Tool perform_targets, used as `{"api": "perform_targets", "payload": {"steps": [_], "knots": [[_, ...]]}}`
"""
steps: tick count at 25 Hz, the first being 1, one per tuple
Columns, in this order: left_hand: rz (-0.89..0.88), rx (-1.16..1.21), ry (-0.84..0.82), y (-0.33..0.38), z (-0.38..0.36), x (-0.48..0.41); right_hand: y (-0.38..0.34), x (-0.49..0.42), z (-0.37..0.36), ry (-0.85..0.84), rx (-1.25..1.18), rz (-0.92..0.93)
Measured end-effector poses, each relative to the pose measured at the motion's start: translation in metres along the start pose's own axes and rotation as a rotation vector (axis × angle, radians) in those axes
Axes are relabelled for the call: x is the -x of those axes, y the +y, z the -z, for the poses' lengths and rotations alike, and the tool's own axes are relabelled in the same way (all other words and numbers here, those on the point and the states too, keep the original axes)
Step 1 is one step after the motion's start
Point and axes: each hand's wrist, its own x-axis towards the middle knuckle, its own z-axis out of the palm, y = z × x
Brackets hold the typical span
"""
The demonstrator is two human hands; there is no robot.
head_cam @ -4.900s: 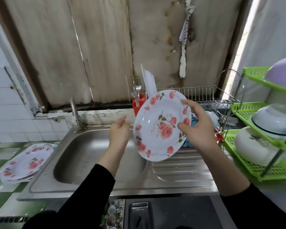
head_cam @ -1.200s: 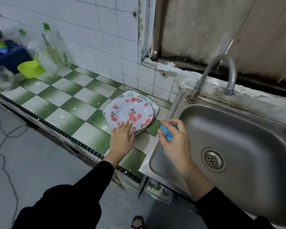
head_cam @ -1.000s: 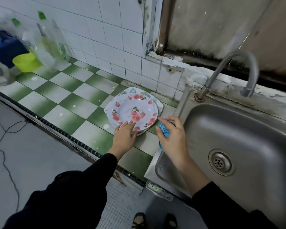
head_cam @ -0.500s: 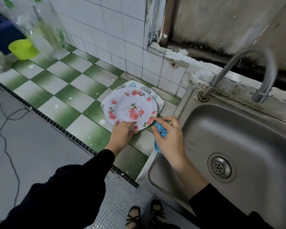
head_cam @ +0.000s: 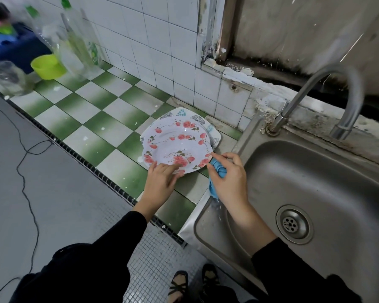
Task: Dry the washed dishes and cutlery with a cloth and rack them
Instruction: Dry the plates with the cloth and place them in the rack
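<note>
Pick-up step. Rose plate (head_cam: 175,147), topmost on the stack at the counter's (head_cam: 92,119) right edge beside the sink (head_cam: 315,171), is pinched at its near rim by the left hand (head_cam: 160,182). Blue cloth (head_cam: 217,169) is kept bunched in the right hand (head_cam: 228,178). Next, probably: plate lifted clear, then wiped.

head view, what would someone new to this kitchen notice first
The rose-patterned plate catches the eye first, atop a stack on the green-and-white checked counter, its near rim pinched by the left hand. Next comes the blue cloth bunched in the right hand beside it, then the steel sink and curved tap filling the right side.
</note>
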Motion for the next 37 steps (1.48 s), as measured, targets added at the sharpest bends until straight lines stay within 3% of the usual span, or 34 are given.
{"api": "perform_targets", "payload": {"steps": [18,21,25,30,35,37], "knots": [[-0.007,0.091,0.131,0.050,0.059,-0.019,-0.020,-0.002,0.019,0.047,-0.192,-0.055],[0.128,0.213,0.197,0.061,0.072,-0.034,-0.025,-0.006,0.027,0.103,-0.226,-0.086],[0.377,0.433,0.415,0.078,0.099,-0.060,-0.033,-0.013,0.043,0.196,-0.276,-0.092],[0.489,0.720,0.475,0.103,0.129,-0.073,-0.050,-0.016,0.072,0.302,-0.427,-0.081],[0.332,0.778,0.532,0.152,0.151,-0.069,-0.081,-0.014,0.103,0.479,-0.749,-0.058],[0.250,0.807,0.506,0.177,0.151,-0.062,-0.102,-0.009,0.110,0.567,-0.688,0.114]]}}
